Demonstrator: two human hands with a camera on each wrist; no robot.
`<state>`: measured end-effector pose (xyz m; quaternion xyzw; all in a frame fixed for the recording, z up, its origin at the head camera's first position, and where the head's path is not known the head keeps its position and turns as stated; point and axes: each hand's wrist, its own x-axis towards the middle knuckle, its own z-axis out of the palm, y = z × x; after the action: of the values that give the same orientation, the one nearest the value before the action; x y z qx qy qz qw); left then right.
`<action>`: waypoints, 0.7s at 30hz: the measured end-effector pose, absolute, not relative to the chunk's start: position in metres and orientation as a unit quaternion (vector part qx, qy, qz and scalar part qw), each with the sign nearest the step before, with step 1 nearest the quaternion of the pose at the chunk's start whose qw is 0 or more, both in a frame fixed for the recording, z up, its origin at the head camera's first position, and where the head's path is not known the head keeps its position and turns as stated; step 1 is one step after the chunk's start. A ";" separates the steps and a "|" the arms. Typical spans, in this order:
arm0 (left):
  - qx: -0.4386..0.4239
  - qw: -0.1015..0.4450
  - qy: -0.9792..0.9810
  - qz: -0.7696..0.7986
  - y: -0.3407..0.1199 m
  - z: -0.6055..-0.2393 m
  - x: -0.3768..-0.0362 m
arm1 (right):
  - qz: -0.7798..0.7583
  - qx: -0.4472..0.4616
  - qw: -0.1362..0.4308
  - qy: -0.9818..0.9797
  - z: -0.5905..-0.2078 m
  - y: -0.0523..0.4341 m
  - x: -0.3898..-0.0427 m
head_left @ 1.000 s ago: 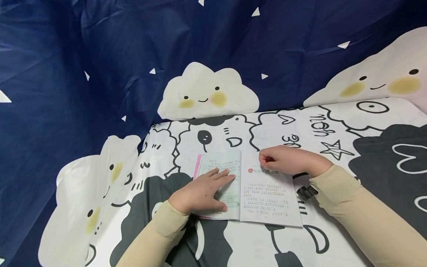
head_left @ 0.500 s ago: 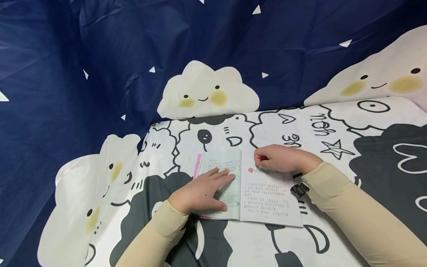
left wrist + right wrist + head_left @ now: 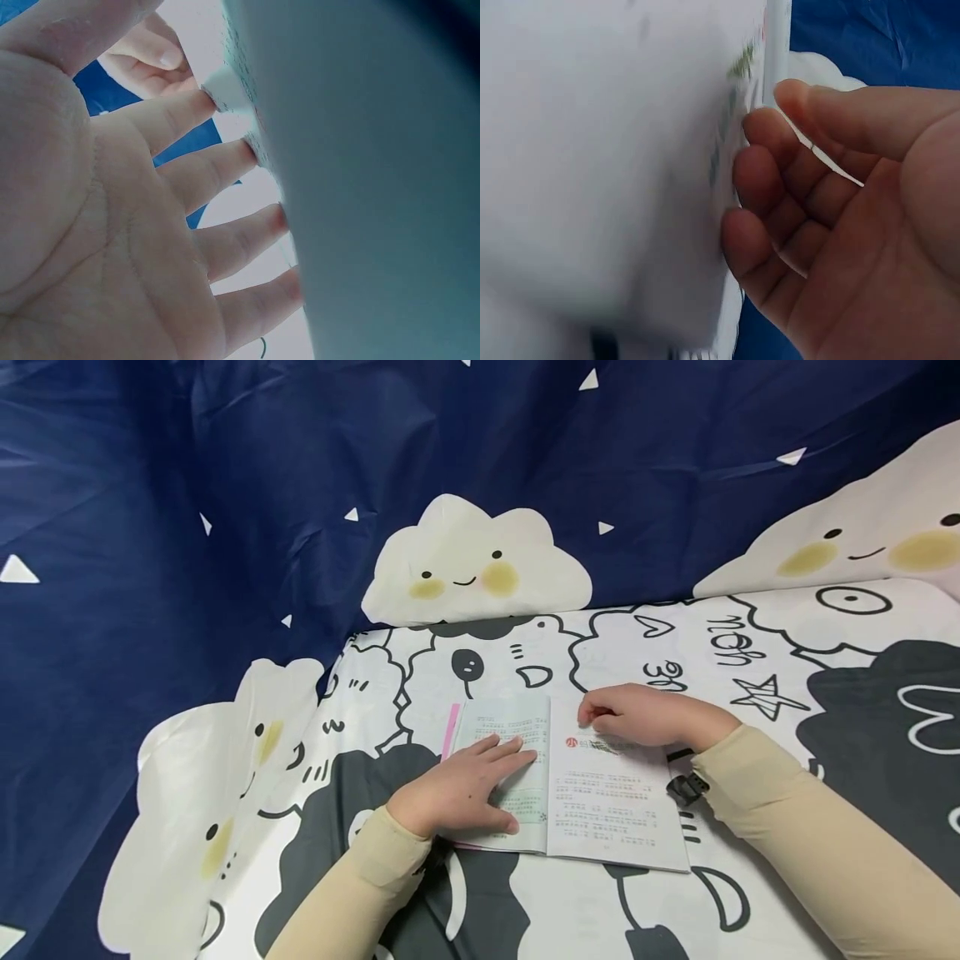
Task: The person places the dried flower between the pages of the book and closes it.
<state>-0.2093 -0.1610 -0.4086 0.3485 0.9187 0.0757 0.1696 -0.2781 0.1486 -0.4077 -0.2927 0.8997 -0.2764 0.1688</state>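
An open book (image 3: 615, 810) lies on the printed cloth, its left page pale green and its right page white under a red-marked title. My left hand (image 3: 461, 785) rests on the left page with its fingers spread; in the left wrist view the fingertips (image 3: 251, 154) touch the paper. My right hand (image 3: 637, 714) is at the top of the right page, covering part of the title. In the right wrist view its fingers (image 3: 757, 180) are curled, with their tips against the page and nothing between thumb and fingers.
The black-and-white cartoon cloth (image 3: 570, 910) spreads under the book. A cloud-shaped cushion (image 3: 476, 564) stands behind it, another cloud cushion (image 3: 180, 843) at the left and a larger cloud shape (image 3: 847, 535) at the right. Dark blue fabric (image 3: 480, 427) hangs at the back.
My right hand slid left across the title, then its fingers loosened a little. My left hand stays on the left page. The whole head view has shifted slightly.
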 end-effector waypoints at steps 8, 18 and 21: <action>0.343 0.174 0.920 0.077 -0.160 -0.407 -0.208 | -0.295 -0.262 0.124 0.910 -0.403 0.181 -0.263; 0.345 0.152 0.923 0.078 -0.161 -0.403 -0.202 | -0.165 -0.255 0.100 0.947 -0.404 0.139 -0.203; 0.345 0.149 0.923 0.078 -0.159 -0.404 -0.200 | -0.141 -0.246 0.095 0.954 -0.405 0.134 -0.195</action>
<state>-0.2002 -0.1595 -0.4036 0.3451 0.9234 0.0779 0.1490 -0.1950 0.1342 -0.4046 -0.2463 0.9542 -0.1405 0.0952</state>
